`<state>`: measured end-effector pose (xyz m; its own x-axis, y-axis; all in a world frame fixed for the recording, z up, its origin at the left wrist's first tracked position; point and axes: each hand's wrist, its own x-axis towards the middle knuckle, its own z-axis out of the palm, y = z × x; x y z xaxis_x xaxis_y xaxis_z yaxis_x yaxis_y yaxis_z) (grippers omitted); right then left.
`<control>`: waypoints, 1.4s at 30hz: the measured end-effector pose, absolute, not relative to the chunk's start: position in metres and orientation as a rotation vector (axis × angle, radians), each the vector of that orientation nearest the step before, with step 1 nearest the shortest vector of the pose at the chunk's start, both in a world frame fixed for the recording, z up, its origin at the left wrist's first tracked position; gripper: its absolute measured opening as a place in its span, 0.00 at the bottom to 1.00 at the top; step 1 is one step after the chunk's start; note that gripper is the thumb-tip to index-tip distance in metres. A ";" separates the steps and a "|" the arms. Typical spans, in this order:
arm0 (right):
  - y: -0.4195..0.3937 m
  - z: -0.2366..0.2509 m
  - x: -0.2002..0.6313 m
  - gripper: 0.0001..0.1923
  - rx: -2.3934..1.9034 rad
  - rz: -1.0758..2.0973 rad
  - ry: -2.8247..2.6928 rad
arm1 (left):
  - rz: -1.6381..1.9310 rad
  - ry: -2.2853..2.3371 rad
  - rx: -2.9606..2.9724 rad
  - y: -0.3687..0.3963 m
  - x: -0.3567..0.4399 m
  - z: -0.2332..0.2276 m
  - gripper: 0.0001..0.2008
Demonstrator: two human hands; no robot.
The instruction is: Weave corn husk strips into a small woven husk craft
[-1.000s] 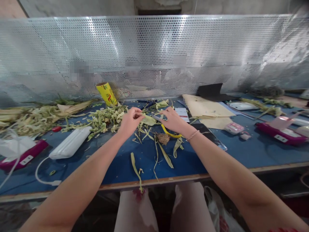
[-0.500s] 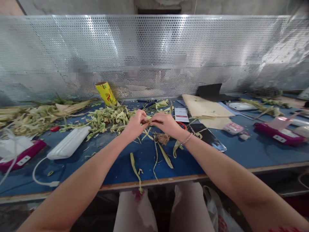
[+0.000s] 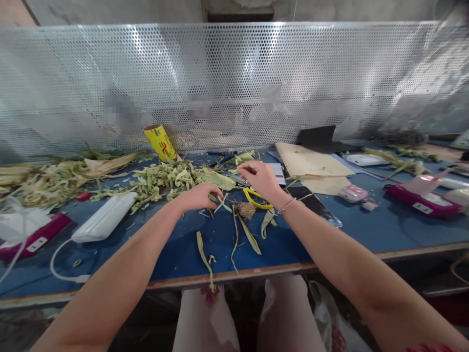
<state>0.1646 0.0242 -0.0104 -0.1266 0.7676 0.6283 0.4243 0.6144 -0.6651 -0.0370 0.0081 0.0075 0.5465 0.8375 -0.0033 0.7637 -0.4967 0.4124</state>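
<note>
My left hand (image 3: 200,195) rests low on the blue table (image 3: 366,230), its curled fingertips closed on thin green leaf strips (image 3: 216,200). A wide green leaf (image 3: 218,178) lies just beyond it on the pile of leaf scraps (image 3: 164,178). My right hand (image 3: 262,180) hovers above the table, gripping yellow-handled scissors (image 3: 252,197) whose blade points left toward the wide leaf. A small brown fibrous clump (image 3: 245,210) sits below the right hand, with loose leaf strips (image 3: 249,234) around it.
A perforated metal screen (image 3: 234,83) walls off the back. A yellow roll (image 3: 161,142), a white pack (image 3: 104,222), pink devices (image 3: 34,237) (image 3: 425,200), a phone (image 3: 315,205), brown paper (image 3: 311,166) and long husks (image 3: 54,176) lie about. The table's wooden front edge (image 3: 238,276) is near.
The hands, joined on a leaf half a second ago, have parted. The wide leaf now lies on the pile, my left hand has dropped to the table and my right hand has risen slightly.
</note>
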 end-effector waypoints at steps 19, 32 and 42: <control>-0.003 0.001 0.149 0.06 -0.711 0.898 -1.502 | 1.119 0.943 1.668 0.002 -0.013 -0.010 0.13; 0.002 -0.007 0.141 0.11 -0.739 1.166 -1.447 | 1.173 0.889 1.583 -0.004 -0.001 -0.013 0.06; 0.005 -0.009 0.142 0.12 -0.727 1.275 -1.374 | 1.095 0.794 1.458 -0.010 -0.001 -0.005 0.08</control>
<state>0.1418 0.0046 -0.0093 -0.2396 0.9261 0.2914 -0.2213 0.2402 -0.9452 -0.0005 -0.0099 -0.0049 0.3498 0.9146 0.2029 -0.0920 -0.1820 0.9790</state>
